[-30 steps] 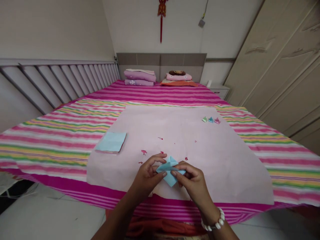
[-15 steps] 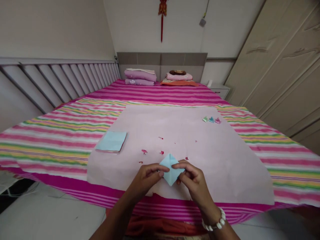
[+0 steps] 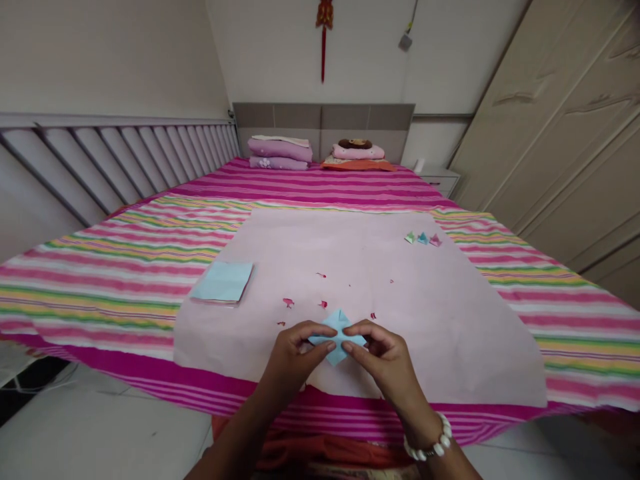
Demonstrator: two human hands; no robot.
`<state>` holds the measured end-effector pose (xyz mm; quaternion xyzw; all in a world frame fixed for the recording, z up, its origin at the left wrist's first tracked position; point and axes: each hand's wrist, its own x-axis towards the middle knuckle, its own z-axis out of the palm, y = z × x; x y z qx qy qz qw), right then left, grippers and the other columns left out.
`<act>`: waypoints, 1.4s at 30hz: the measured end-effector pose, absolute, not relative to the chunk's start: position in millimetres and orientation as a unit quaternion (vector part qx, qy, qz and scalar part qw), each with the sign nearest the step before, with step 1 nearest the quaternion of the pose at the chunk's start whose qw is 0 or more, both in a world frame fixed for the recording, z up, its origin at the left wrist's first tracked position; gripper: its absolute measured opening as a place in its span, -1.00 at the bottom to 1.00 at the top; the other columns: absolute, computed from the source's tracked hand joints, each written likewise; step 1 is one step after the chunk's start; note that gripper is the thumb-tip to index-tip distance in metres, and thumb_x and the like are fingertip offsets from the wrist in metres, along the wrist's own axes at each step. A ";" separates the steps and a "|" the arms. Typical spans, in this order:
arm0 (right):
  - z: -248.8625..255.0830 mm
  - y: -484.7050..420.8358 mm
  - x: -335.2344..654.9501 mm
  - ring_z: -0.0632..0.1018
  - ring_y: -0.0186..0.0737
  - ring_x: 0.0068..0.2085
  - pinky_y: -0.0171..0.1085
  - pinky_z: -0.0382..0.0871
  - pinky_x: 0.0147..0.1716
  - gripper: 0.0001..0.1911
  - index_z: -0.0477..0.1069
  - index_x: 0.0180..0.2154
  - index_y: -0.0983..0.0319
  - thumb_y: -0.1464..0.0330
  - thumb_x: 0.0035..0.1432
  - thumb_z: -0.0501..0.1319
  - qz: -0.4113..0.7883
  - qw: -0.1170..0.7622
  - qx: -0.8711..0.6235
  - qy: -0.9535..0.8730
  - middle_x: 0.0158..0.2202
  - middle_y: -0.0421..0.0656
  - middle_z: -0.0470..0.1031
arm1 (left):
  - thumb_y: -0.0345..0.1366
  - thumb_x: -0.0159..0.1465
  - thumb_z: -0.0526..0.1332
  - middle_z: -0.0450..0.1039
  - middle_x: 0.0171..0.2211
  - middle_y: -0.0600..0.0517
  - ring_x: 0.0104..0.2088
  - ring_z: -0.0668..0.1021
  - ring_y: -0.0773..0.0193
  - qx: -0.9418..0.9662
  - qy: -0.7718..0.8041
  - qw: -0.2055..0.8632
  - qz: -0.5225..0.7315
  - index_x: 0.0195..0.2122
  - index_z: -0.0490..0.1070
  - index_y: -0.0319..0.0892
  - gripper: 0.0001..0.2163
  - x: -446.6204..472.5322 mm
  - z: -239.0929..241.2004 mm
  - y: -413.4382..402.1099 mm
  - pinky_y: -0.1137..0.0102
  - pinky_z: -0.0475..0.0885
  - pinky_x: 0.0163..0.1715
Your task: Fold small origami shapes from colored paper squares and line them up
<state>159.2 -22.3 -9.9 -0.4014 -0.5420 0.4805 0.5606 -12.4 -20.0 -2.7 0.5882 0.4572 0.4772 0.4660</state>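
A light-blue folded paper (image 3: 339,357), diamond-shaped with creases, is held low over the near part of the pale sheet (image 3: 450,333). My left hand (image 3: 303,350) pinches its left side between thumb and finger. On its right side my right hand (image 3: 383,350) does the same, and a white beaded bracelet (image 3: 433,443) circles that wrist. Both thumbs press near the paper's middle, with the index fingers just beyond them. Parts of the paper's left and right corners are hidden by the fingers.
A stack of square papers (image 3: 225,281), light blue on top, lies at the left of the sheet. Three small folded paper pieces (image 3: 423,238) sit at the far right. Torn red spots (image 3: 289,303) dot the sheet. Folded bedding (image 3: 280,152) rests by the headboard.
My right thumb has come from beneath the paper onto its near face. My left thumb has slid slightly inward. The paper has shifted slightly left, its side corners now showing differently.
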 end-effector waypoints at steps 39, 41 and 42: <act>-7.6 -24.7 154.5 0.32 -0.30 -0.48 -0.30 0.17 -0.44 -0.85 0.38 -0.59 0.22 0.42 -0.01 0.24 0.501 0.495 -0.417 -0.574 -0.56 -0.26 0.28 | -0.20 0.01 0.39 0.51 -0.30 0.02 -0.27 0.50 0.25 0.443 0.435 0.570 0.538 -0.30 0.51 -0.15 -0.76 -15.3 -4.5 -9.0 0.42 0.37 -0.28; -10.3 -24.7 154.4 0.30 -0.32 -0.49 -0.31 0.15 -0.47 -0.84 0.39 -0.58 0.23 0.40 0.01 0.25 0.507 0.507 -0.423 -0.554 -0.56 -0.27 0.28 | -0.21 -0.06 0.43 0.51 -0.17 -0.03 -0.18 0.51 0.19 0.453 0.401 0.616 0.505 -0.14 0.48 -0.13 -0.58 -11.2 -8.2 -11.4 0.37 0.39 -0.22; -11.6 -24.7 154.3 0.29 -0.32 -0.49 -0.31 0.14 -0.47 -0.84 0.40 -0.58 0.23 0.39 0.01 0.26 0.506 0.513 -0.427 -0.546 -0.56 -0.27 0.28 | -0.22 -0.08 0.44 0.52 -0.23 -0.02 -0.24 0.52 0.20 0.463 0.392 0.634 0.479 -0.17 0.49 -0.16 -0.58 -8.6 -10.5 -12.9 0.38 0.40 -0.24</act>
